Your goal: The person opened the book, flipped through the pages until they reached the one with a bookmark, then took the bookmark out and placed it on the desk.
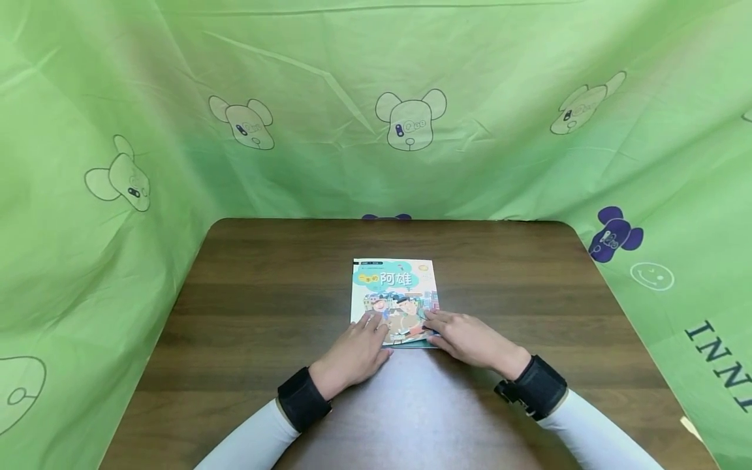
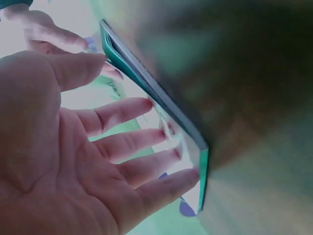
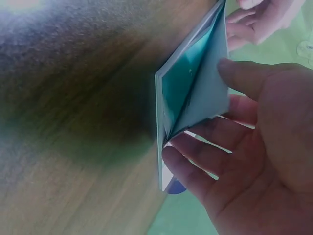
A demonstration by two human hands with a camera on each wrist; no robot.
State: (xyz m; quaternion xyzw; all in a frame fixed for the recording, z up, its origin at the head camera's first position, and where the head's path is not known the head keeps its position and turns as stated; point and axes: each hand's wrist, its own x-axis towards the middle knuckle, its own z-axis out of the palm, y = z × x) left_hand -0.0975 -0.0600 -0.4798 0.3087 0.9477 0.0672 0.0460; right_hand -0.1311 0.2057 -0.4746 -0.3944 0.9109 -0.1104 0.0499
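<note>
A thin picture book (image 1: pixel 395 279) with a cartoon cover and large white characters lies on the wooden table (image 1: pixel 264 313), its bottom edge facing me. My left hand (image 1: pixel 357 351) rests its fairly straight fingers on the lower left of the cover, the thumb by the bottom edge. At the lower right corner, my right hand (image 1: pixel 472 341) pinches the front cover (image 3: pixel 208 95) between thumb and fingers. That corner is raised a little, and a teal inside page (image 3: pixel 183 73) shows beneath it in the right wrist view.
A green curtain (image 1: pixel 329 163) printed with bear heads hangs around the table's back and sides. Black bands (image 1: pixel 304 399) circle both wrists over white sleeves. Something small and pale (image 1: pixel 691 427) sits by the table's right edge.
</note>
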